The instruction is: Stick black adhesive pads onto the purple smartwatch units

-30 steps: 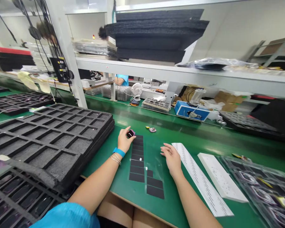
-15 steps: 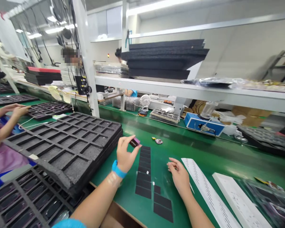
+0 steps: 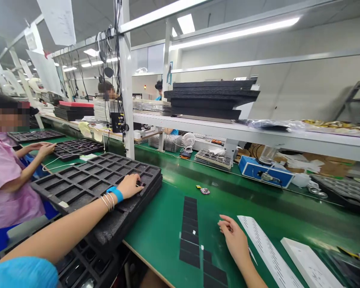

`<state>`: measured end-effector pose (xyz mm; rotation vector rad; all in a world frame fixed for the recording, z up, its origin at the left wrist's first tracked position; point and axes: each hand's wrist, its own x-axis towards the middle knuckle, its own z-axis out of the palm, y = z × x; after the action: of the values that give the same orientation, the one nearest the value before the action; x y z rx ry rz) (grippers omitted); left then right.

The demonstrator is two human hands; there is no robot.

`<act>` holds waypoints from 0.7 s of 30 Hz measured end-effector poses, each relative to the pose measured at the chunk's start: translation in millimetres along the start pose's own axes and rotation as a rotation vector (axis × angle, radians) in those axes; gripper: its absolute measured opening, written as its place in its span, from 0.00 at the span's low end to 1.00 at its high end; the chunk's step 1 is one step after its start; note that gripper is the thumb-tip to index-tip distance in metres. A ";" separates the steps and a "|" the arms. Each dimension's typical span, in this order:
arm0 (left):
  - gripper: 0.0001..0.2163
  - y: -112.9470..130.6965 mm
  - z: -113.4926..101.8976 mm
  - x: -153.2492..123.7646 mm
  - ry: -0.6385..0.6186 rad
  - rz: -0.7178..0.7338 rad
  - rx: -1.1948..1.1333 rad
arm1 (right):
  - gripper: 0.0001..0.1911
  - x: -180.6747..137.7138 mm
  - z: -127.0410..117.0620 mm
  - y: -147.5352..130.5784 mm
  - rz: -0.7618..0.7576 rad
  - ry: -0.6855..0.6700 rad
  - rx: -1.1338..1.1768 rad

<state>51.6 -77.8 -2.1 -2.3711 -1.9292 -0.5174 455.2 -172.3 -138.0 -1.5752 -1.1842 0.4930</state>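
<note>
My left hand (image 3: pixel 129 186) has carried the small dark device (image 3: pixel 141 184) into a cell of the black foam tray (image 3: pixel 78 188), fingers (image 3: pixel 135 185) over it, release unclear; my right hand (image 3: pixel 233 238) rests open, empty.

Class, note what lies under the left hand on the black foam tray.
The left hand rests on a black foam tray, a small dark item showing at its fingertips; the hand covers the rest.

Black gridded foam tray (image 3: pixel 87 188), green bench (image 3: pixel 156 228)
</note>
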 end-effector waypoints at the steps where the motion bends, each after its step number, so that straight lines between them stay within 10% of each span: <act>1: 0.12 0.9 6.3 -1.8 0.008 0.005 0.017 | 0.21 -1.0 0.2 0.0 -0.002 0.009 -0.004; 8: 0.14 2.3 20.1 -17.2 0.065 0.066 0.160 | 0.14 8.4 13.8 -35.2 -0.087 -0.113 -0.116; 13: 0.17 -0.3 29.0 -13.8 0.145 0.032 0.195 | 0.09 85.3 40.8 -66.5 -0.106 -0.264 -0.413; 21: 0.26 -3.5 34.3 -8.1 -0.129 0.027 0.103 | 0.28 183.2 107.1 -62.1 0.214 -0.140 -0.721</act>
<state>54.7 -76.4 -37.4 -2.4169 -1.9191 -0.2615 420.8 36.8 -74.8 -2.3298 -1.3946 0.3270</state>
